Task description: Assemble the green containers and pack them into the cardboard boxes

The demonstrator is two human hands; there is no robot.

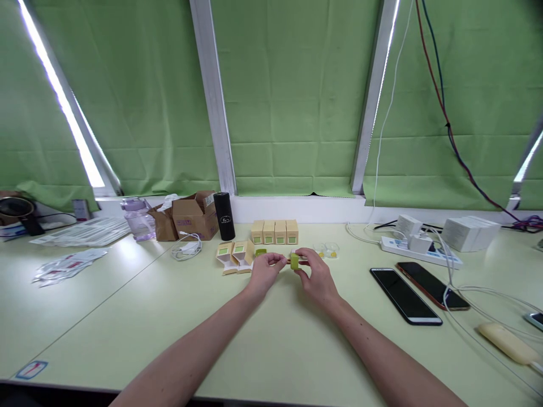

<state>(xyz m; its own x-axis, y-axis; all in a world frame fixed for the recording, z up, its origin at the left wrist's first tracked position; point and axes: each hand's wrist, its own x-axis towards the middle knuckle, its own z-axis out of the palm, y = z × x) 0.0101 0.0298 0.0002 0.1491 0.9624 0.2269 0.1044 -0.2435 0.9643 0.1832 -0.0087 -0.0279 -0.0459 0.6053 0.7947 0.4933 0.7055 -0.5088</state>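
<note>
My right hand (316, 277) holds a small green block-like piece (294, 260) between thumb and fingers. My left hand (266, 272) is pinched at its left side, on something thin and brownish that reaches the green piece. Another green item (260, 251) lies just behind my left hand. Two open cartons (235, 257) with green labels stand left of my left hand. Behind my hands, several closed tan boxes (274, 232) stand in a row. Small clear containers (330, 250) with yellow bits sit behind my right hand.
A black cylinder (224, 216), a cardboard box (195, 216) and a purple bottle (138, 219) stand at the back left. Two phones (406, 296) lie at the right, near a power strip (419, 252), loose cables and white boxes (470, 233). Flat packets (68, 265) lie far left.
</note>
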